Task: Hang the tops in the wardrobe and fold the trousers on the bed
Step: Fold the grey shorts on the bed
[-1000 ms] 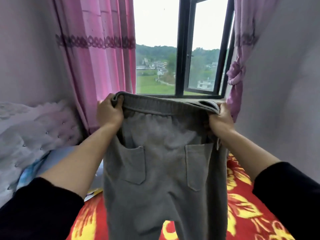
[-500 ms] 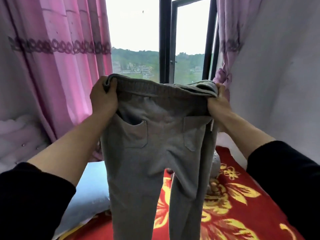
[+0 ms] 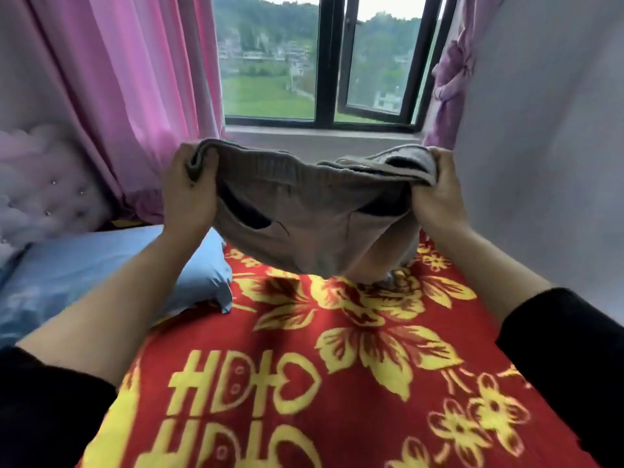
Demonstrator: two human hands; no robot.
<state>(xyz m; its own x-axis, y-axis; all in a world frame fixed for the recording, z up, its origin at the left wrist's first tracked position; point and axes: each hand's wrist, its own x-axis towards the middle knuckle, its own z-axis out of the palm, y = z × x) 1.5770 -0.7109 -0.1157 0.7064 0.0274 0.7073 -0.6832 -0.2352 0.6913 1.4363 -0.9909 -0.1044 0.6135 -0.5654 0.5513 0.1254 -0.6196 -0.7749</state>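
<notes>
While we hold the grey trousers (image 3: 314, 231) up over the bed (image 3: 337, 383), what matters is how they lie from our grip: the waistband (image 3: 270, 160) stretches sideways between the two hands, and the legs fall away from us toward the window (image 3: 270, 62), so the long axis runs straight ahead. Our left hand (image 3: 189, 194) pinches the left end of the waistband and our right hand (image 3: 439, 197) pinches the right end. On both sides the fingers (image 3: 180, 155) curl over the edge with the thumb pressed on the near face. Both hands sit at about the same height and equally near the cloth, so we judge that neither leads.

We see the seat sag between the hands, and the lower part bunches where it touches the bed at its far end. We cannot tell how the legs lie there. To our eye the cloth is a soft, thick knit with a ribbed elastic waist and a slack pocket (image 3: 246, 214) gaping dark on the left.

Under it the bed carries a fuzzy red blanket (image 3: 388, 332) with yellow flowers. We also see a smooth blue pillow (image 3: 101, 265) to the left, a padded headboard (image 3: 40, 184) beyond it and a pink curtain (image 3: 135, 79) beside the window.

We think the next move is to lower the waistband toward us and lay the legs out flat.
</notes>
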